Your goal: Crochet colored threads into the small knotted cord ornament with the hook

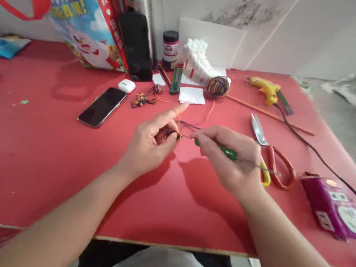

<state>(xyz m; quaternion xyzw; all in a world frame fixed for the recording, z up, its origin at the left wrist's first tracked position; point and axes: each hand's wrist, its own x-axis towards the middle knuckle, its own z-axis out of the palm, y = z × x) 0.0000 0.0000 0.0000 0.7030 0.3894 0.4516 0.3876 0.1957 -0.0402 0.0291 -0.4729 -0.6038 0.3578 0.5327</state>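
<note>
My left hand (150, 140) pinches a small crochet piece (179, 136) of dark and orange yarn between thumb and fingers. Its index finger points up and away, with an orange strand of yarn (179, 118) running from it to the piece. In my right hand (231, 154) is a crochet hook (230, 153) with a green grip, held like a pen. The hook's thin metal tip reaches left to the piece; whether it is inside a loop is too small to tell. Dark strands trail behind the piece toward the right hand.
A multicoloured yarn ball (217, 87), scissors (260, 132), a yellow glue gun (265, 89) and a purple box (336, 206) lie to the right. To the left are a phone (102, 107), an earbud case (127, 85) and a gift bag (90, 28). The red table (43, 167) ends near my body.
</note>
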